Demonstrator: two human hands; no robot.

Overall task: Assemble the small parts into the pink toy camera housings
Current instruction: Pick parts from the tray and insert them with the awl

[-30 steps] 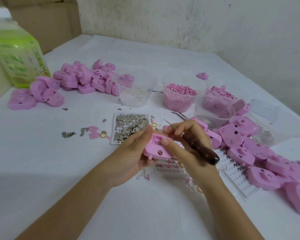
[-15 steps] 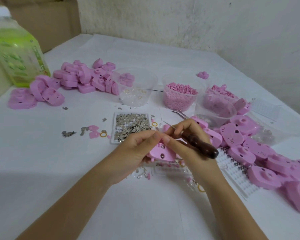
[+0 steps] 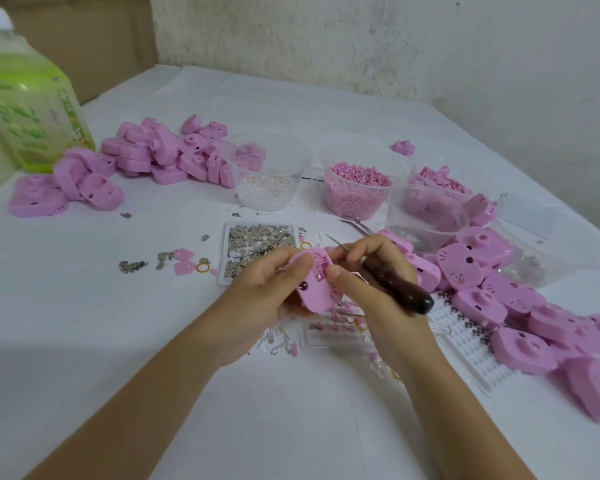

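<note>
In the head view, the pink housing (image 3: 317, 289) is held above the table (image 3: 118, 341) between both hands, its long axis running away from the person. The left hand (image 3: 267, 292) grips its left edge. The right hand (image 3: 371, 282) clasps a wooden-handled awl (image 3: 395, 285), thumb on the housing, tip pointing far-left past the housing's far end.

two hands (image 3: 257, 299) (image 3: 371, 282), one held pink housing (image 3: 317, 289), one wooden-handled pick (image 3: 395, 285), one green bottle (image 3: 32, 109), one tray of metal bits (image 3: 260, 244), at least four clear cups (image 3: 267, 171) (image 3: 357, 188) (image 3: 426, 216) (image 3: 551, 244) and two heaps of housings (image 3: 160, 157) (image 3: 499, 292) on the bench (image 3: 84, 323).
</note>
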